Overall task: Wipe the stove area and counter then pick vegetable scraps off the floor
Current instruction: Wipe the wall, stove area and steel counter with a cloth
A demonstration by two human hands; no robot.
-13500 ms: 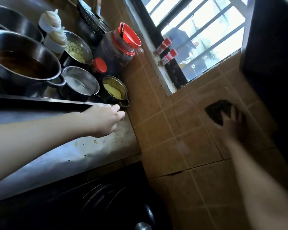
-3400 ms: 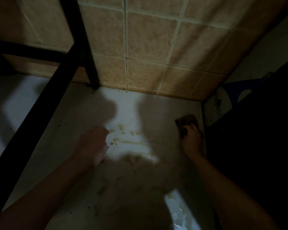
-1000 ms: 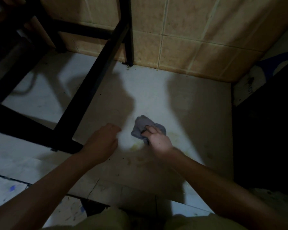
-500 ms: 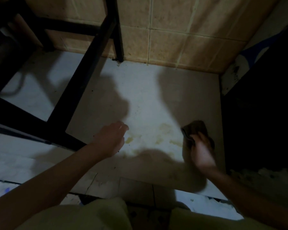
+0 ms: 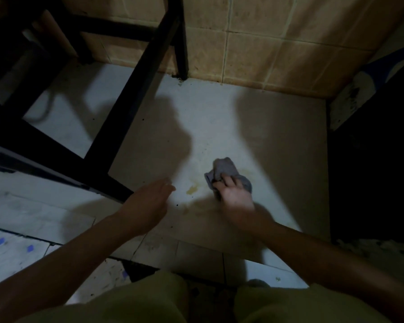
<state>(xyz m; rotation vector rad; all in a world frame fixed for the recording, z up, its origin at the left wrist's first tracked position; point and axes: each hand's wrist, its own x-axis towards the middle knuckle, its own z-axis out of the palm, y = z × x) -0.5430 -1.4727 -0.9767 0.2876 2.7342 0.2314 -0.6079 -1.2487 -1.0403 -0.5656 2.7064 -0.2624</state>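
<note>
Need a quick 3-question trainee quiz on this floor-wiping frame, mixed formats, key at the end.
1. True or false: the right hand presses a grey rag on the floor.
2. The yellowish stain lies: A) between the two hands B) right of the right hand C) against the tiled wall.
3. Fill in: the left hand holds ____.

Key: 1 true; 2 A; 3 nothing (it is open, beside the black frame leg).
</note>
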